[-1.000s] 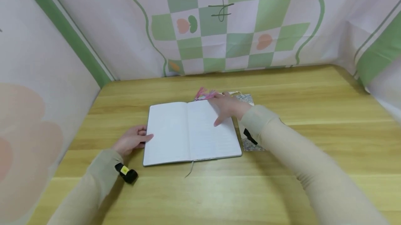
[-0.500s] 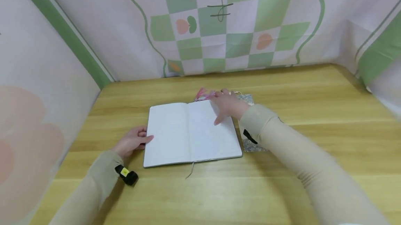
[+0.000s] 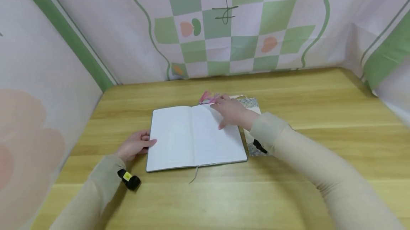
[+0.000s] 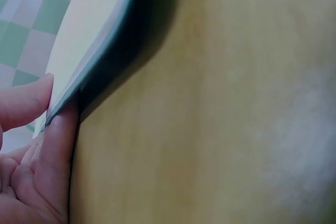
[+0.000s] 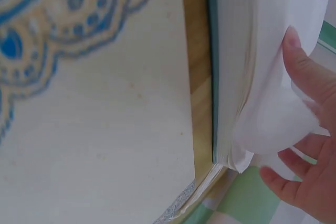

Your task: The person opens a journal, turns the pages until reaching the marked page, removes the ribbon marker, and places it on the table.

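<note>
An open notebook (image 3: 169, 137) with white pages lies on the wooden table, its grey ribbon (image 3: 193, 176) trailing from the near edge. My left hand (image 3: 132, 145) grips its left edge, thumb on the page and fingers under the dark green cover, as the left wrist view shows. My right hand (image 3: 232, 110) is at the far right corner. In the right wrist view, a page (image 5: 278, 114) curls up from the stack between the thumb (image 5: 302, 61) and the fingers behind it.
A patterned booklet (image 5: 105, 114) with blue ornament lies right of the notebook, partly under my right arm. Pink tassels (image 3: 206, 96) stick out beyond the notebook's far edge. A checkered cloth (image 3: 217, 45) hangs behind the table.
My right hand has shifted slightly left and toward me at the page corner. The left hand keeps its grip on the notebook's edge.
</note>
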A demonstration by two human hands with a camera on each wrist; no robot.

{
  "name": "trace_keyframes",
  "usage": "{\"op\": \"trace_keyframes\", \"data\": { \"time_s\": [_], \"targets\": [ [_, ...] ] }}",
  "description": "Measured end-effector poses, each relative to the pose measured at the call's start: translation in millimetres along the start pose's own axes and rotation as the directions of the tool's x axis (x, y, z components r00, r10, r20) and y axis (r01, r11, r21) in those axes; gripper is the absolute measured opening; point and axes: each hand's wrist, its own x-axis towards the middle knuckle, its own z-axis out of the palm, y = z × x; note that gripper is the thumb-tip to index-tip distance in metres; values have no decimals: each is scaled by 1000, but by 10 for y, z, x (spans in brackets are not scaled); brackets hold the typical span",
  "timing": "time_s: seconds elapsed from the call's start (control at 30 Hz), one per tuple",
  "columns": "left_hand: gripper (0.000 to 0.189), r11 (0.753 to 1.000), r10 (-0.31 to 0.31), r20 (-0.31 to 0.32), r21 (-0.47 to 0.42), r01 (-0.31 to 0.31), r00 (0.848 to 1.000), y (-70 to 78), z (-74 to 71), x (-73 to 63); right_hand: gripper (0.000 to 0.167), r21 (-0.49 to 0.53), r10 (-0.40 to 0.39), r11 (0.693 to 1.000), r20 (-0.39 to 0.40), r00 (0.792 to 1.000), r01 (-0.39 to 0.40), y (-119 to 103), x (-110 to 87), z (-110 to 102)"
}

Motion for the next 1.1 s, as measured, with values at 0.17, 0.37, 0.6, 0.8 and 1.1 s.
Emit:
{"op": "trace_keyframes", "data": {
  "time_s": [0.17, 0.37, 0.6, 0.8, 1.1],
  "targets": [
    [51, 1000, -16, 1, -10, 16, 1000, 9, -14, 4, 69, 72, -57, 996, 17, 998, 55, -73, -63, -22],
    [53, 1000, -22, 2, -8, 22, 1000, 16, -23, 6, 64, 121, -105, 987, -12, 994, 105, -99, -163, 7],
    [48, 1000, -4, 5, -5, 4, 1000, 7, -20, -4, 52, 280, -170, 943, -65, 983, 182, -104, -331, 73],
    [48, 1000, -8, 2, -13, 8, 1000, 11, -18, 3, 44, 420, -195, 882, -91, 977, 215, -126, -424, 53],
    [53, 1000, -20, 7, -14, 20, 1000, 6, -22, 13, 43, 664, -53, 746, -27, 998, 57, -186, -512, -25]
  ]
}}
